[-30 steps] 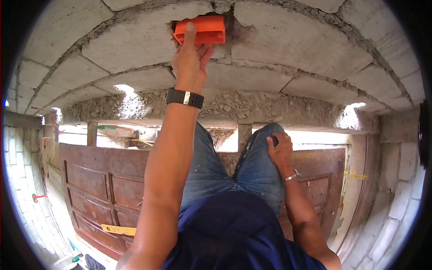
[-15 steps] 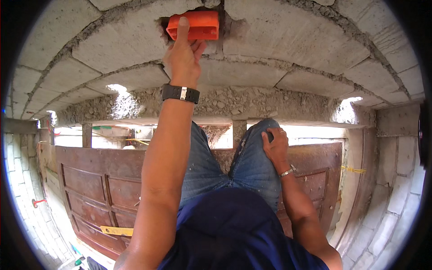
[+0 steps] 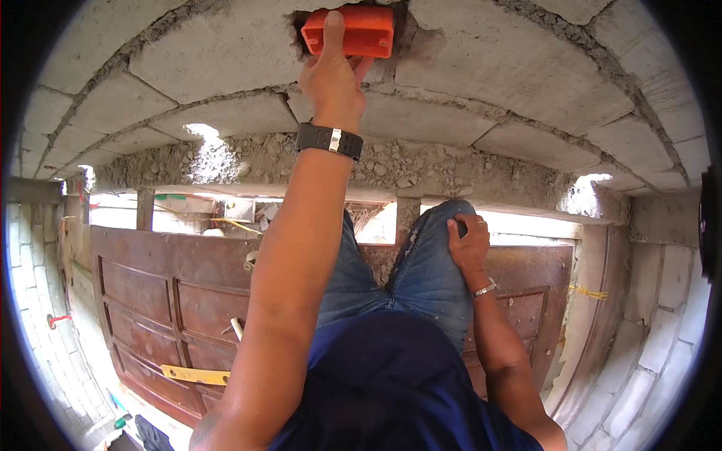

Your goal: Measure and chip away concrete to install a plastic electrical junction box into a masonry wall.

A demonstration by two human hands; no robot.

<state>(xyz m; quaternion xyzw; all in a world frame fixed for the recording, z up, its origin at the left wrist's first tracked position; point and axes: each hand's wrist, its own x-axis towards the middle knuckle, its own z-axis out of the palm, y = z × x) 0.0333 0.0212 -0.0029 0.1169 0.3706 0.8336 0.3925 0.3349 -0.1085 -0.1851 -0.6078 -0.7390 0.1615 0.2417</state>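
Note:
High in front of me, my left hand [image 3: 334, 75] grips an orange plastic electrical wall box [image 3: 368, 34]. The thumb lies over its near side and the fingers are underneath. Its hollow, open side faces me. The box sits at a rough cut-out in the grey block wall [image 3: 226, 52]; how deep it goes in, I cannot tell. Lower down, my right hand [image 3: 470, 239] rests on my right knee [image 3: 440, 233], with its fingers bent over the denim and nothing visible in it.
A brown panelled door [image 3: 150, 278] lies flat beneath me, bearing a yellow level-like bar [image 3: 195, 375]. A rough concrete ledge [image 3: 286, 169] runs below the blocks. Block walls rise at left and right [image 3: 639, 368]. Yellow cord [image 3: 588, 292] is tied at the right post.
The orange box and my left hand have shifted right and slightly up in the view, and the box's hollow side shows more. My right hand stays on the knee.

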